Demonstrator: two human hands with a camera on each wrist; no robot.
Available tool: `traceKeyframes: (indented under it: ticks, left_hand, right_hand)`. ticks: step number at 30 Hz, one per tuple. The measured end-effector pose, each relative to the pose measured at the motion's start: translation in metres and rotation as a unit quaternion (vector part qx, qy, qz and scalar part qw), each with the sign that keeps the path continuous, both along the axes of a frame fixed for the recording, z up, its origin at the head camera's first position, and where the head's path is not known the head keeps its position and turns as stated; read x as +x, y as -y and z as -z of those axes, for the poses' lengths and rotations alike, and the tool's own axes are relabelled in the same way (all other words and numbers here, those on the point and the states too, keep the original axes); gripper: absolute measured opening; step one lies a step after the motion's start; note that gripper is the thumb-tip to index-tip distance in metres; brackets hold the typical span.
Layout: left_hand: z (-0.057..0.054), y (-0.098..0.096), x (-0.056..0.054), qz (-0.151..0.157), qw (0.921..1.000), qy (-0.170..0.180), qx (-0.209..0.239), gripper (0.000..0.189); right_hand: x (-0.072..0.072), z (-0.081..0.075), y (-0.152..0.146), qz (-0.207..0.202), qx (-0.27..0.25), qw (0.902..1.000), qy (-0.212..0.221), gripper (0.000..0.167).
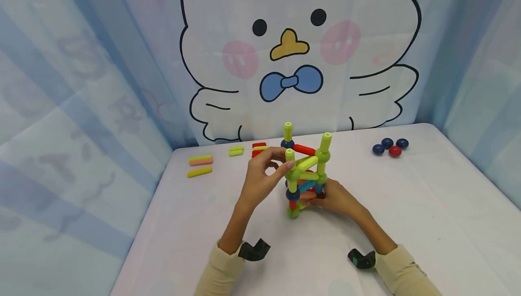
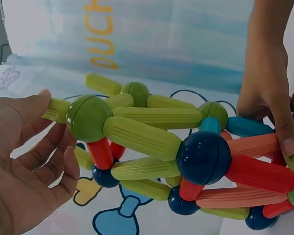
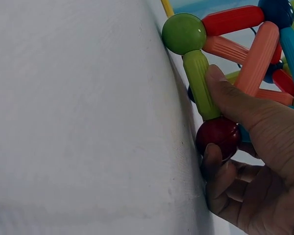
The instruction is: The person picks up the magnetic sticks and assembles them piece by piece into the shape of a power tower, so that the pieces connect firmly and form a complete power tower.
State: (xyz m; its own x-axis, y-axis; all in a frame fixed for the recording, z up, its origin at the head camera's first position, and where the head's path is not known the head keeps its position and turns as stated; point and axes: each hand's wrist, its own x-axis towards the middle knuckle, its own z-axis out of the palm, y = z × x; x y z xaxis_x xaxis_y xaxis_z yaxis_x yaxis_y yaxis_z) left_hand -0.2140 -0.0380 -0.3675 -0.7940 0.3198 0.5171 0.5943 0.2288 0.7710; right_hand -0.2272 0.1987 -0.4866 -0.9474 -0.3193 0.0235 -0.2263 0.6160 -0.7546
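A tower of coloured rods and balls (image 1: 321, 168) stands on the table between my two hands. Green rods point up from its top corners. At the upper left corner, my left hand (image 1: 262, 175) pinches a short light-green rod (image 2: 57, 110) with thumb and index finger; the rod meets a green ball (image 2: 89, 118). Low on the other side, my right hand (image 1: 338, 199) grips the base. Its thumb lies along a green rod (image 3: 200, 83), and its fingers curl round a dark red ball (image 3: 218, 137). Navy balls (image 2: 204, 157) join the middle rods.
Yellow and orange rods (image 1: 201, 162) lie at the table's back left, with short green rods (image 1: 236, 151) beside them. Red rods (image 1: 258, 145) sit behind my left hand. Several navy balls and a red ball (image 1: 395, 151) lie at the back right. A printed curtain (image 1: 293, 106) hangs behind.
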Motion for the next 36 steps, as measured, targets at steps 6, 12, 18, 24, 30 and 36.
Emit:
traceKeyframes:
  ticks: [6,12,18,24,30,36]
  left_hand:
    - [-0.001,0.001,0.0,0.0,0.9999,-0.01,-0.012,0.03]
    - [-0.001,0.002,0.0,0.009,0.9997,-0.01,-0.022,0.032]
    - [-0.001,0.004,-0.001,0.009,0.9982,-0.001,-0.059,0.033]
    - [-0.001,0.006,-0.001,0.009,0.9956,0.016,-0.092,0.029]
    - [-0.001,0.005,-0.001,0.018,0.9891,0.051,-0.137,0.035]
    - [0.0,0.004,0.0,0.013,0.9857,0.053,-0.159,0.039]
  right_hand:
    - [0.0,0.0,-0.002,-0.006,-0.001,1.0,0.005,0.071]
    - [-0.001,0.002,-0.005,-0.019,-0.007,0.9998,0.002,0.069]
    - [-0.001,0.001,-0.005,-0.033,-0.01,0.9994,-0.007,0.067]
    - [-0.002,0.002,-0.005,-0.042,-0.013,0.999,-0.006,0.066]
    - [-0.001,0.0,-0.009,-0.053,-0.003,0.9985,-0.007,0.063]
    - [-0.011,-0.007,-0.032,-0.105,-0.013,0.991,0.082,0.058]
